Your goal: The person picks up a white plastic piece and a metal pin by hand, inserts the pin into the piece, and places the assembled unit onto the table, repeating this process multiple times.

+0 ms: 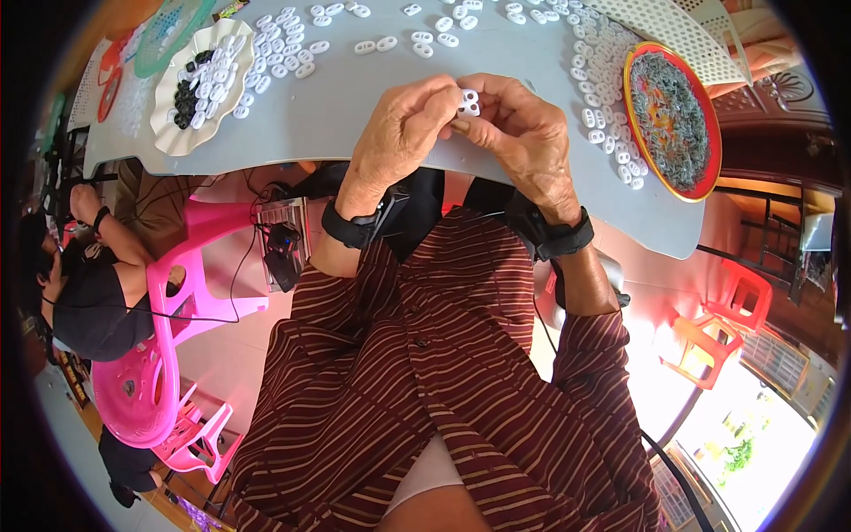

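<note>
Just over the near edge of the grey table, my two hands meet around a small white plastic piece (468, 103) with dark round holes. My right hand (525, 140) is closed, its thumb under the piece and a bent finger beside it. At the piece's left side, the curled fingers and thumb of my left hand (401, 126) press against it; its inner fingers are hidden. Many white oval two-holed pieces (285, 40) of similar look lie across the table (310, 106), and more (596, 115) spread along its right part.
A scalloped cream dish (168, 124) at the left bears white and black pieces. On the right, a red-rimmed round tray (694, 189) is full of small metal, spring-like parts. Perforated baskets (660, 27) stand behind it. A person (97, 293) sits left by a pink chair (133, 390).
</note>
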`<state>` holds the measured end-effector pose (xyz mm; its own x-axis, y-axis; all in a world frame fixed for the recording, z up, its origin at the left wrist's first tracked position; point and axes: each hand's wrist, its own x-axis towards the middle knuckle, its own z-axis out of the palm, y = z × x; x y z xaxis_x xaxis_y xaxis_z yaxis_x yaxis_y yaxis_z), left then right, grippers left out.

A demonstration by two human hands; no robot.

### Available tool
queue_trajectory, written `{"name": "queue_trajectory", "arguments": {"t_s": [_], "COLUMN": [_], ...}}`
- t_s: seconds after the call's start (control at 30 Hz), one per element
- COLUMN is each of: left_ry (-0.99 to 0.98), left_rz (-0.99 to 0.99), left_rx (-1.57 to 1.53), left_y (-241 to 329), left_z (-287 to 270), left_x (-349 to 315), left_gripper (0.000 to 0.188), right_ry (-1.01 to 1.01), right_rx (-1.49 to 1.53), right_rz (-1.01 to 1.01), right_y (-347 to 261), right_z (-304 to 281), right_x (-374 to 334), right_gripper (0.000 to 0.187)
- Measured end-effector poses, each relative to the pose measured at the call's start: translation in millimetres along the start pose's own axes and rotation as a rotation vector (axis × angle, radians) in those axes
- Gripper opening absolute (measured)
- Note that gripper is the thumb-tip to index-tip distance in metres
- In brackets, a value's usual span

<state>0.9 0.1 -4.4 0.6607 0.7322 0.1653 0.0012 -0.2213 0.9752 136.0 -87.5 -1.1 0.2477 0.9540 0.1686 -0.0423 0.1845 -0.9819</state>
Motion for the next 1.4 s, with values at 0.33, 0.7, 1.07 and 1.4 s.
{"name": "queue_trajectory", "arguments": {"t_s": [0.33,0.7,1.07,1.4], "left_ry": [-0.096,-0.158,-0.130,-0.088], "left_rz": [0.013,-0.038,-0.037,-0.057], "left_rx": [0.041,0.042,0.027,-0.005], "left_y": [3.4,5.1,3.5,6.2], "left_z": [-3.5,-5.8,-3.7,-3.1], "left_x": [-1.0,-2.3,-4.0,-4.1], "left_gripper": [0.033,0.030,0.035,0.038], "right_ry": [0.047,0.049,0.057,0.011], "right_rx": [-0.267,-0.314,-0.381,-0.067], "right_rz": [-0.139,-0.141,-0.188,-0.065], "right_y": [-0.7,-1.2,-3.1,3.7], "right_z": [0.9,1.1,0.6,-1.2], "right_x": [-3.2,-4.8,-3.0,-0.9], "right_gripper": [0.023,0.020,0.017,0.021]}}
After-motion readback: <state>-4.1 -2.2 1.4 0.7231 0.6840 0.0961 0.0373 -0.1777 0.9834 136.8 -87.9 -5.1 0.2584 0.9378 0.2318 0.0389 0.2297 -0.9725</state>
